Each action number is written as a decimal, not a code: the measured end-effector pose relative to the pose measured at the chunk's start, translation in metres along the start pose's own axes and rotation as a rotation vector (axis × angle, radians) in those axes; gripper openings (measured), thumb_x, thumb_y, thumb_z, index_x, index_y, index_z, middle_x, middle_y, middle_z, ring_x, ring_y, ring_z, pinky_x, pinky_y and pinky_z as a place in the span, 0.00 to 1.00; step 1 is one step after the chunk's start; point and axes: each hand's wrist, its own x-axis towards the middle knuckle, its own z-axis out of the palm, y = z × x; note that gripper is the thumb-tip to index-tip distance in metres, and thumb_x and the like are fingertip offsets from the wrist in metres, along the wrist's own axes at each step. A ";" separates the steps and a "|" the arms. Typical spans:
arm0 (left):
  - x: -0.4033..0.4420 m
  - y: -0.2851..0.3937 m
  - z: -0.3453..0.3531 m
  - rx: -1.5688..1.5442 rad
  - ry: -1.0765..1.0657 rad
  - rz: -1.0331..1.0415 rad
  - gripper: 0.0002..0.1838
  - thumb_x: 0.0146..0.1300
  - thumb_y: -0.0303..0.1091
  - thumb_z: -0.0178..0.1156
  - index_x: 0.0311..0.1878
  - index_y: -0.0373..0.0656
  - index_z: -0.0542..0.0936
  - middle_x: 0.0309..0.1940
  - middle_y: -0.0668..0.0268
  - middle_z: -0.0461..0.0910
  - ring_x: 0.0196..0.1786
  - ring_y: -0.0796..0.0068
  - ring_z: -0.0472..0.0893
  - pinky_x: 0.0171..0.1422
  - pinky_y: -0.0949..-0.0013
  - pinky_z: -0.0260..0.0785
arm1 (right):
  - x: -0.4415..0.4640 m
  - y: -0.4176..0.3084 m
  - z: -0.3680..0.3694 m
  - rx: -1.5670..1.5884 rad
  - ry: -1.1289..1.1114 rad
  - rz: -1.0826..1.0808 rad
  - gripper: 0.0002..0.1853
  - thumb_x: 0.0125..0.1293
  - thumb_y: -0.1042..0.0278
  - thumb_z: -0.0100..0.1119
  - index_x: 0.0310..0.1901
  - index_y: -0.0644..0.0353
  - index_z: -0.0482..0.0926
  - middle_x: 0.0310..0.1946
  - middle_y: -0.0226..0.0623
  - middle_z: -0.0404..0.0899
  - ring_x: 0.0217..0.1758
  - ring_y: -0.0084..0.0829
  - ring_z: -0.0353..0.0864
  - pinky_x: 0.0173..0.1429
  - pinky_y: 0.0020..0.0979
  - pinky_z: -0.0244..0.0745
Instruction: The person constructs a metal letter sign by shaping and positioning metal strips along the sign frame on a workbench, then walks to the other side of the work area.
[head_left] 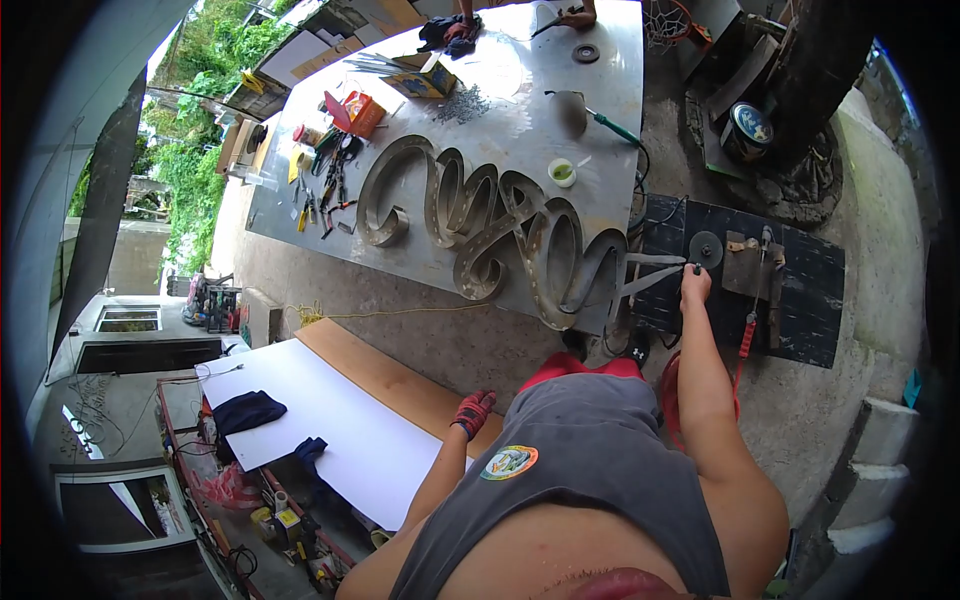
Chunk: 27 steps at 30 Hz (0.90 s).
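Note:
My right hand (694, 287) is bare and reaches forward, its fingers closed at the near ends of thin metal strips (655, 270). Just beyond the fingers lies a round grey disc (705, 248); what the fingers hold is too small to make out. My left hand (473, 412), in a red and dark glove, hangs low beside a brown board (385, 375), its fingers loosely apart and nothing seen in them. Ahead, large curved metal lettering (470, 215) stands on edge on a metal-topped table (410, 115).
Pliers and other hand tools (330, 180), a red box (358, 113), a cup (562, 172) and a soldering iron (605, 122) lie on the table. Another person's hands (577, 18) are at its far edge. A white sheet (330, 420) is at left; a red hose (672, 400) is by my right leg.

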 end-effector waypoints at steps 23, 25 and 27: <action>0.071 0.043 0.025 0.207 -0.065 0.180 0.23 0.66 0.48 0.53 0.55 0.39 0.78 0.50 0.51 0.80 0.56 0.55 0.78 0.60 0.63 0.67 | -0.122 0.115 -0.098 -0.198 -0.375 -0.221 0.10 0.63 0.64 0.55 0.41 0.58 0.81 0.31 0.43 0.82 0.38 0.40 0.83 0.45 0.37 0.75; 0.070 0.048 0.026 0.199 -0.063 0.179 0.23 0.66 0.48 0.53 0.55 0.40 0.78 0.51 0.51 0.80 0.56 0.55 0.77 0.60 0.63 0.67 | -0.125 0.107 -0.105 -0.190 -0.395 -0.227 0.10 0.63 0.64 0.55 0.41 0.58 0.81 0.30 0.41 0.83 0.36 0.37 0.83 0.44 0.35 0.76; 0.076 0.044 0.027 0.219 -0.072 0.203 0.23 0.66 0.48 0.53 0.55 0.40 0.78 0.51 0.51 0.80 0.56 0.56 0.77 0.61 0.64 0.67 | -0.124 0.106 -0.105 -0.180 -0.434 -0.269 0.10 0.64 0.64 0.54 0.40 0.59 0.81 0.27 0.38 0.83 0.33 0.32 0.83 0.42 0.33 0.76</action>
